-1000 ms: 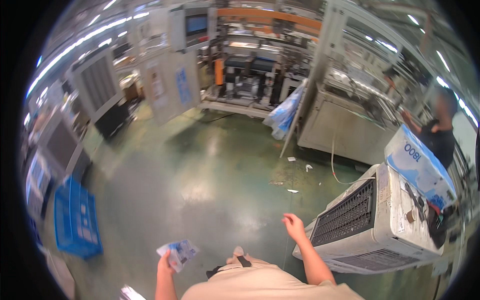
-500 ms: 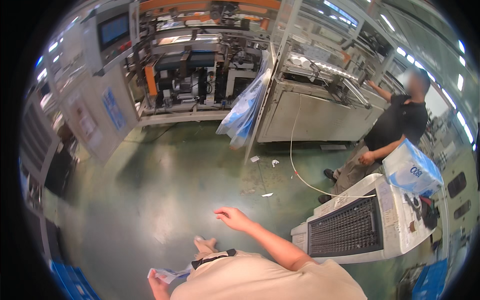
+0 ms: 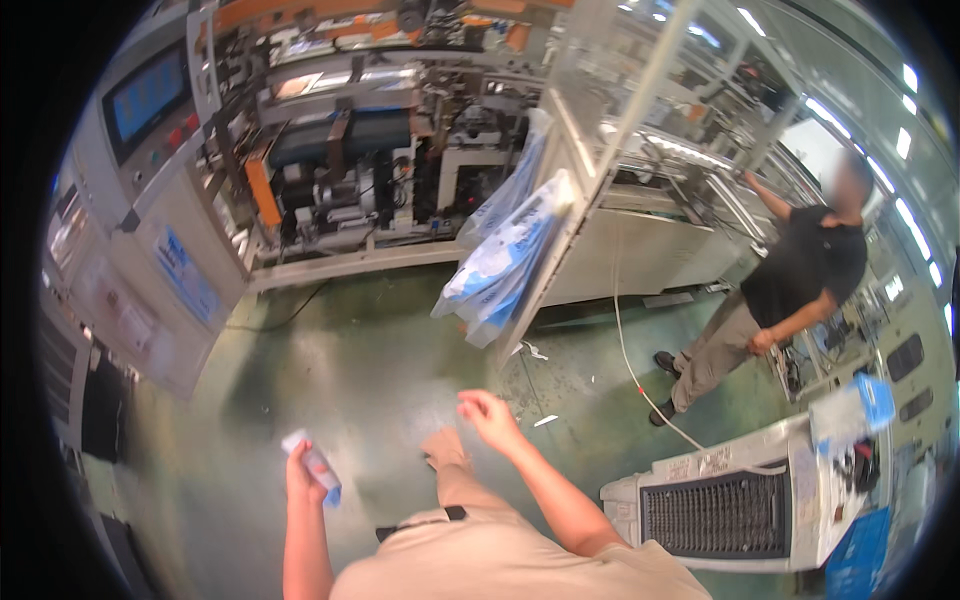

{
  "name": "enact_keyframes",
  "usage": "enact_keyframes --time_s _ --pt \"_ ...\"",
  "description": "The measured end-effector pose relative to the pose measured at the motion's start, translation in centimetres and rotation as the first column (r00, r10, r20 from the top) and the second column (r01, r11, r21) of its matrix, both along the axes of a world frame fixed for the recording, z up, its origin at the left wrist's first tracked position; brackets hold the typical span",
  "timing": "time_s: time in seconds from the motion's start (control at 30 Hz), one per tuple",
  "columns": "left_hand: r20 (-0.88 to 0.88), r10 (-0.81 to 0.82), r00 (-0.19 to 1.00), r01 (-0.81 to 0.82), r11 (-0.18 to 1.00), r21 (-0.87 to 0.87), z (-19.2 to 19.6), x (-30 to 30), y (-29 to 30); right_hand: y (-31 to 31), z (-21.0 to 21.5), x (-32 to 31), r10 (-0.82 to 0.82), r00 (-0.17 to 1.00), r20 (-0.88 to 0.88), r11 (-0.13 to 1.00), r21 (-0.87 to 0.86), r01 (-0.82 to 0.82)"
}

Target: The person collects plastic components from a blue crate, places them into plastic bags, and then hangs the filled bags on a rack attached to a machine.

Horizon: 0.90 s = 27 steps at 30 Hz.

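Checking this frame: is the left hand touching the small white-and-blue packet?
Touching. The head view shows the packet held in the left hand, its blue end sticking out.

Far left of the grille box (image 3: 715, 515), the fingers of the left hand (image 3: 300, 468) hide part of a small pale packet (image 3: 320, 472), and its marks are too blurry to read. Nearer the box, on its left, the right hand (image 3: 489, 420) is a bit fuzzy, and its palm is hidden. On the box's right end, a blue and white bag (image 3: 850, 412) looks smeared. Below that end, a blue bin (image 3: 857, 560) is cut off by the bottom edge. Above the box, a co-worker's raised hand (image 3: 749, 180) is too small to tell what it touches. White scraps (image 3: 545, 421) left of the box are too small to name.
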<state>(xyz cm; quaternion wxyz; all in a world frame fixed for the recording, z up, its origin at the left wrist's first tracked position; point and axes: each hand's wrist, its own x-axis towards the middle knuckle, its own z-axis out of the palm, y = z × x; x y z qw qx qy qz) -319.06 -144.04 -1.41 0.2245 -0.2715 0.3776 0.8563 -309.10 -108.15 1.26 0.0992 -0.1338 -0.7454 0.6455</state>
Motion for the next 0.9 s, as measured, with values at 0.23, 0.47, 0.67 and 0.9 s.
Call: enact_keyframes --time_s 0.23,0.47,0.67,0.9 --pt "0.034 -0.022 0.999 0.02 0.997 0.074 4.3 -4.8 9.5 13.4 8.7 -17.7 -0.275 0.856 -0.439 0.866 0.274 0.418" --pt "0.132 -0.075 0.988 0.058 0.99 0.129 5.9 -8.7 14.9 23.4 16.4 -27.8 -0.426 0.593 -0.683 0.049 0.637 0.769" --pt "0.208 -0.242 0.948 0.22 0.968 0.123 3.4 -12.1 15.9 28.1 14.5 -31.4 -0.752 0.597 -0.281 -0.101 0.943 0.317" --pt "0.141 -0.284 0.948 0.276 0.958 0.075 3.2 -16.9 13.6 30.5 15.7 -32.7 -0.853 0.487 -0.186 -0.121 0.979 0.162"
